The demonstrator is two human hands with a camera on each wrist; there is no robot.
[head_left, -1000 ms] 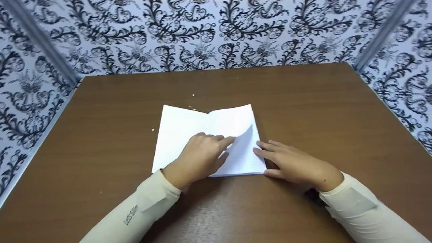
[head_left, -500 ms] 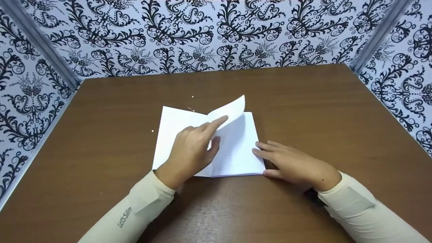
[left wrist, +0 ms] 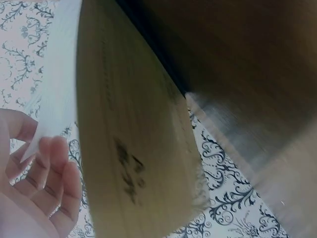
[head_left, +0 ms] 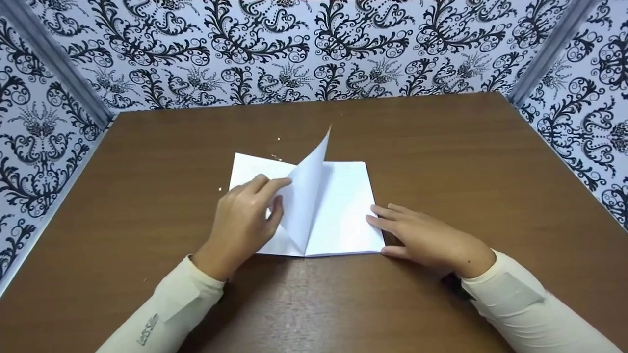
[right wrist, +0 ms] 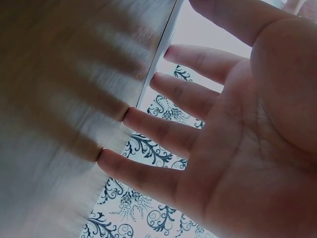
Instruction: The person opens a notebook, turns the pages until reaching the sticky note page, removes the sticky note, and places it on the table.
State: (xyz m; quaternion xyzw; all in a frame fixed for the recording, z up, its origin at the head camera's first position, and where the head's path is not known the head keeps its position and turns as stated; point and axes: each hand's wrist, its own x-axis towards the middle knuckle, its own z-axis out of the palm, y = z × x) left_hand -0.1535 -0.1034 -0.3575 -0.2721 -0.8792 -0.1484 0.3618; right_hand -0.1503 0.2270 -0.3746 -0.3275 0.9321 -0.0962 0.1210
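Open notebook mid-frame on brown table, one page being lifted.

Head view, left to right: left hand (head_left: 245, 215) left of centre, fingers curled, pinching a single page (head_left: 306, 191) that stands up near the spine, its tip pointing to upper centre. Notebook (head_left: 343, 211) lies flat at frame centre on the table (head_left: 441, 147). Right hand (head_left: 422, 235) right of centre, fingers straight and relaxed, flat on the table, fingertips touching the notebook's right edge. Patterned wall (head_left: 314, 44) across the top.
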